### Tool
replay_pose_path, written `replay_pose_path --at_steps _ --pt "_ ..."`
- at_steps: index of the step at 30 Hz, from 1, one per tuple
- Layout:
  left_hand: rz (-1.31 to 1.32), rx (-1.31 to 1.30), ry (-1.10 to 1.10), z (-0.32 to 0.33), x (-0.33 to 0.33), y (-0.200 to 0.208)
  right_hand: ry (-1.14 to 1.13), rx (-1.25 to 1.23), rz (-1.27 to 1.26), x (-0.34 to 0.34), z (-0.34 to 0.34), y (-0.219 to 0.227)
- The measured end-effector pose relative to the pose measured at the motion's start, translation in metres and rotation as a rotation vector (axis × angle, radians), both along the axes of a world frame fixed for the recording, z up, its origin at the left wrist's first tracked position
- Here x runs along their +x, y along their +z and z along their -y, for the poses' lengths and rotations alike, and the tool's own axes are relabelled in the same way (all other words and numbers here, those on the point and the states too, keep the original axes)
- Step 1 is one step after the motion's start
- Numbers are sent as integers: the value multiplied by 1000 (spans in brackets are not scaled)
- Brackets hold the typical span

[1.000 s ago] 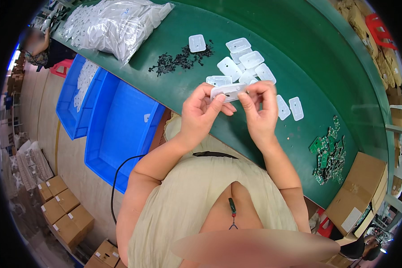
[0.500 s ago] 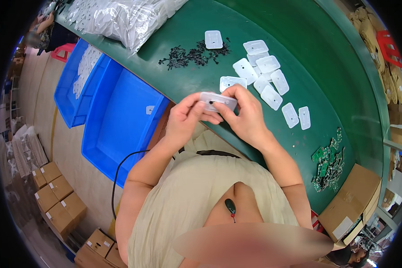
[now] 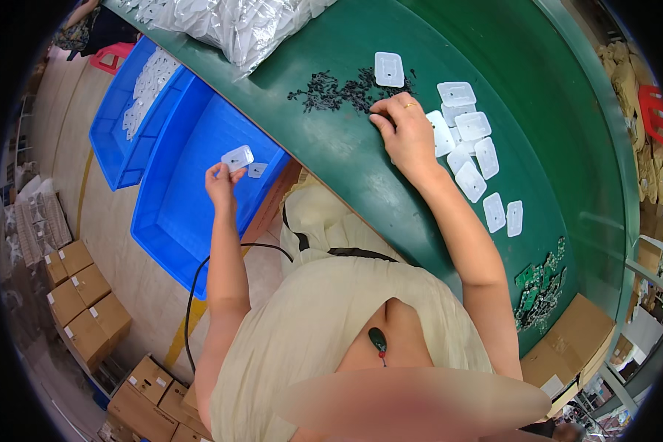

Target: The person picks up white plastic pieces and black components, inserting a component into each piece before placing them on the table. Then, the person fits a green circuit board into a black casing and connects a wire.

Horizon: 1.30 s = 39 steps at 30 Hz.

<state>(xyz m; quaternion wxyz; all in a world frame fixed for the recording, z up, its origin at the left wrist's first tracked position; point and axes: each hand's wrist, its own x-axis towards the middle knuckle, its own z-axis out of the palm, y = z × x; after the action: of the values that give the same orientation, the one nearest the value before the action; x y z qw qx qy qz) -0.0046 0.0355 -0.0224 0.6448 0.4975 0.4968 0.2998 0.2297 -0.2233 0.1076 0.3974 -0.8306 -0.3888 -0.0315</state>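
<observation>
My left hand [image 3: 223, 183] pinches a white plastic cover [image 3: 237, 158] by its edge, above the blue bin [image 3: 171, 202]. A dark spot shows near the middle of that cover. Another white piece [image 3: 257, 170] lies inside the bin, just beside it. On the green table, my right hand [image 3: 407, 136] reaches to the edge of a pile of small black parts [image 3: 324, 90]. Its thumb and forefinger are drawn together; whatever is between them is too small to make out. Several white covers [image 3: 474, 126] lie to the right of this hand, some overlapping. One more cover [image 3: 389, 69] rests at the pile's far right.
A large clear bag of white pieces [image 3: 239, 29] sits at the table's far left. Green circuit boards [image 3: 541, 283] are heaped at the right, near an open carton [image 3: 571, 339]. A second blue bin [image 3: 118, 158] holds white pieces. A black cable [image 3: 191, 313] hangs at my left.
My hands have parted. The left has carried the white cover leftward over the blue bin; the right has let go of it and moved forward to the black parts.
</observation>
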Motion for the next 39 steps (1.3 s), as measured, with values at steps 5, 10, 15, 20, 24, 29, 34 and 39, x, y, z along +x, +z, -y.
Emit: replay_pose_path --at_steps 5,10,15,20,24,29,34,39 --pt "-170 -82 106 -19 -3 -98 8 -23 109 -8 -18 -6" --pt "-365 -304 125 -22 14 -129 -40 -46 162 -5 -21 -10" --pt "-589 -85 181 -45 0 -159 -43 -72 269 -6 -27 -10" --pt "-857 394 299 -42 1 -134 -15 46 168 -16 -18 -3" --pt "-390 951 153 24 70 40 -99 141 27 -18 19 15" --pt "-277 1436 -370 95 139 135 -149 163 -226 -23 47 21" --pt "-365 1492 -470 129 221 123 -217 146 -282 -26 61 27" --pt "-412 1553 -591 135 247 115 -227 217 -393 -29 76 40"
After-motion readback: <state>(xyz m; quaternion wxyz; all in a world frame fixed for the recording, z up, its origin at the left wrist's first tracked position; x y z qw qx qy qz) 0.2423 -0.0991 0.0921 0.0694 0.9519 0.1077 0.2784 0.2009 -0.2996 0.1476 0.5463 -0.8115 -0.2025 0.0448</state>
